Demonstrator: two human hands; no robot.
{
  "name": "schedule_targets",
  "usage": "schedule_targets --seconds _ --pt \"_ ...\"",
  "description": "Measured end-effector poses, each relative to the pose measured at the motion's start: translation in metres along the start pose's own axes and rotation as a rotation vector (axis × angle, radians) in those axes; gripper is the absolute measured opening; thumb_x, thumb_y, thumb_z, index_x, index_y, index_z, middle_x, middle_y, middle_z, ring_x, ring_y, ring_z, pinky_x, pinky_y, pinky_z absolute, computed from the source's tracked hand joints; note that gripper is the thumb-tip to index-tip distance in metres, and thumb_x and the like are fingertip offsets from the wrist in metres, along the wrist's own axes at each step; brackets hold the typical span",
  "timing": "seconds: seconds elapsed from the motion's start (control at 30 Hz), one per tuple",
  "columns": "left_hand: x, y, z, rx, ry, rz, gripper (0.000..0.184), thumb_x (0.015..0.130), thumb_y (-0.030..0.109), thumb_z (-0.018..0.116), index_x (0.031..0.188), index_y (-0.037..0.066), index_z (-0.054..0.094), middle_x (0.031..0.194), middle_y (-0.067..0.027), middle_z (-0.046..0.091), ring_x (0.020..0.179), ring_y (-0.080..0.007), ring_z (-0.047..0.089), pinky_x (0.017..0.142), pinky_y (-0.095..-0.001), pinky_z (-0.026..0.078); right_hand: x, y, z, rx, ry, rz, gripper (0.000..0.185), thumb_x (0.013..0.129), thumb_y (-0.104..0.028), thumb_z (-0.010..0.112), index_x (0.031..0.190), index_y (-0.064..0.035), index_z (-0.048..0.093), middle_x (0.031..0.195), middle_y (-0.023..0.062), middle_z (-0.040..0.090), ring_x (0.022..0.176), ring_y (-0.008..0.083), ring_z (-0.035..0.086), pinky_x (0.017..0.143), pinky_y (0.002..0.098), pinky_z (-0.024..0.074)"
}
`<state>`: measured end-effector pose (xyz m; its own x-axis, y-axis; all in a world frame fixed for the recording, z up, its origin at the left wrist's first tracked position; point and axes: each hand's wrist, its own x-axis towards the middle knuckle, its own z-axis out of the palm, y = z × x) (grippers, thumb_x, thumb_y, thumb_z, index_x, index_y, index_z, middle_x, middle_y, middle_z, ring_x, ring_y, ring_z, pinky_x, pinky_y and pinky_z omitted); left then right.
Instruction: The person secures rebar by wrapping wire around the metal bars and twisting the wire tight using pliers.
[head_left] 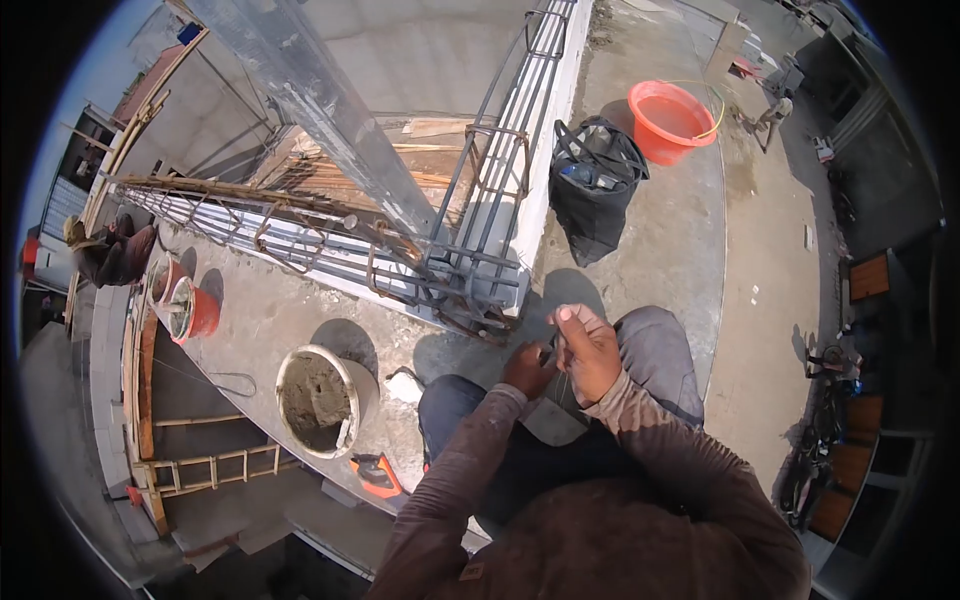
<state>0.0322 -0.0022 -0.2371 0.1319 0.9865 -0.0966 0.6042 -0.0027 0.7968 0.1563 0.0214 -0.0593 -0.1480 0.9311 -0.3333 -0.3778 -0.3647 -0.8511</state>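
Note:
Close together above my knees, my left hand (528, 369) and my right hand (588, 352) meet just in front of the rebar corner (470, 285). The left fingers are curled round something small and dark that I cannot make out. My right hand is pinched, its thumb pointing up, and thin strands hang below it; what lies between its fingers is too small to name. On the concrete to the left stands a white bucket (365, 390) of grey mortar (315, 392), with an orange-handled tool (377, 474) beside it.
A black bag (590, 215) and a red basin (672, 122) stand ahead to the right. Red buckets (200, 312) are at the left, near a crouching person (120, 250). A metal post (330, 110) rises ahead. The slab edge drops away at left, beside a bamboo ladder (215, 468).

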Motion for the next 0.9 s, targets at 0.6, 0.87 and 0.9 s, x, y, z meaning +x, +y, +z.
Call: schedule_targets --seconds 0.6,0.87,0.9 --pt "-0.029 0.110 -0.138 -1.099 0.422 -0.089 0.038 0.105 0.028 0.041 0.120 -0.005 0.055 0.114 -0.0133 0.063 0.110 -0.0202 0.058 0.097 -0.0364 0.045 0.016 0.013 0.041 -0.025 -0.236 0.170 0.032 0.092 -0.037 0.065 0.093 -0.0051 0.060 0.059 -0.0055 0.047 0.045 0.0032 0.039 0.042 0.0224 0.0277" --pt "-0.021 0.096 -0.131 -1.397 0.491 -0.216 0.035 0.101 0.031 0.048 0.118 0.001 0.055 0.112 -0.0103 0.061 0.105 -0.0236 0.057 0.098 -0.0363 0.039 0.024 0.011 0.035 -0.246 -0.247 0.051 0.026 0.096 -0.028 0.059 0.099 -0.0021 0.059 0.071 -0.0028 0.054 0.062 0.0040 0.048 0.054 0.0219 0.0354" --pt "-0.020 0.110 -0.137 -1.405 0.515 -0.247 0.035 0.100 0.031 0.049 0.117 0.002 0.055 0.112 -0.0100 0.061 0.104 -0.0237 0.057 0.098 -0.0362 0.039 0.021 0.012 0.031 -0.244 -0.246 0.041 0.026 0.096 -0.028 0.059 0.099 -0.0021 0.059 0.071 -0.0028 0.054 0.062 0.0040 0.048 0.054 0.0219 0.0354"
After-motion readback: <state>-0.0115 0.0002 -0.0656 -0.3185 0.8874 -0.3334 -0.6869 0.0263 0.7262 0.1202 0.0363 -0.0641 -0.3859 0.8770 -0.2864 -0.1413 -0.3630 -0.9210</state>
